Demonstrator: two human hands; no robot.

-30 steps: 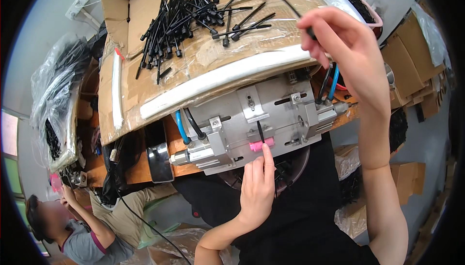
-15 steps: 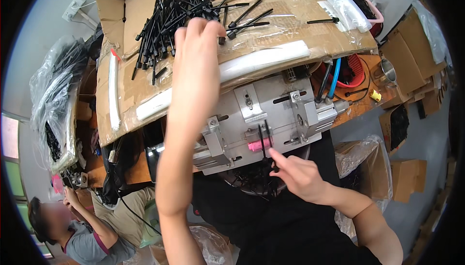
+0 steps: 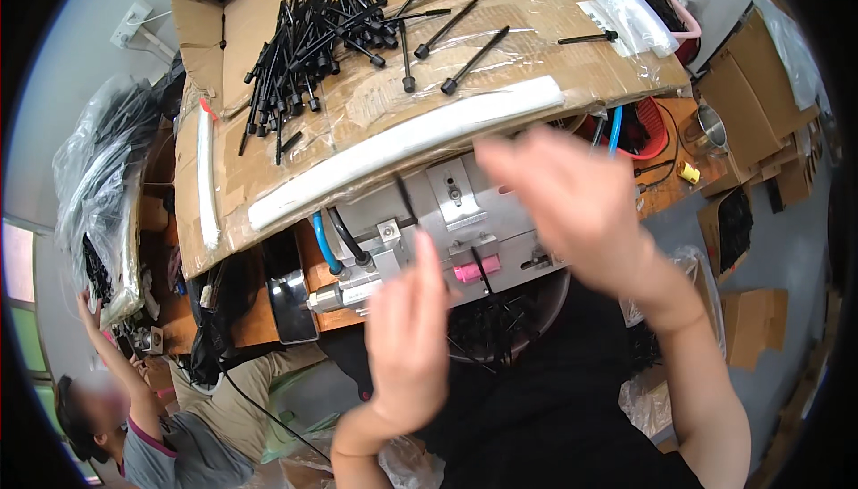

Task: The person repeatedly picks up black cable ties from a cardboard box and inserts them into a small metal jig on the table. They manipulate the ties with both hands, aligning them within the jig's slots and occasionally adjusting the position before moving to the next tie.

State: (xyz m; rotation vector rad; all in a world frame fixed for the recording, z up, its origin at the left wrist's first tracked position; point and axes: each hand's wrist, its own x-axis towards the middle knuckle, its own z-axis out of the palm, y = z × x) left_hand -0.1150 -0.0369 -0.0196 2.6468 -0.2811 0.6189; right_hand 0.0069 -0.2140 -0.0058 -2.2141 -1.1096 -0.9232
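Observation:
My left hand point(image 3: 407, 346) is over the left side of a metal fixture point(image 3: 527, 252), fingers closed. A thin black rod point(image 3: 407, 201) sticks out past its fingertips; the rest of it is hidden by the hand. Smeared by motion, my right hand point(image 3: 572, 203) is above the fixture's right side, and whether it holds anything does not show. Between the hands, another black rod point(image 3: 483, 273) lies across a pink block point(image 3: 478, 267) at the fixture's front. A pile of black knobbed rods point(image 3: 313, 51) covers part of the cardboard point(image 3: 375, 100) behind.
Below the fixture's front edge a round container point(image 3: 554, 319) holds black pieces. Blue and black hoses point(image 3: 323, 243) run into the fixture. A red basket point(image 3: 657, 131) and a metal cup point(image 3: 709, 127) stand at the right. Another person point(image 3: 170, 426) sits at the lower left.
My left hand has come back from the pile to the fixture with a black rod. My right hand has moved up and away from the rod on the pink block.

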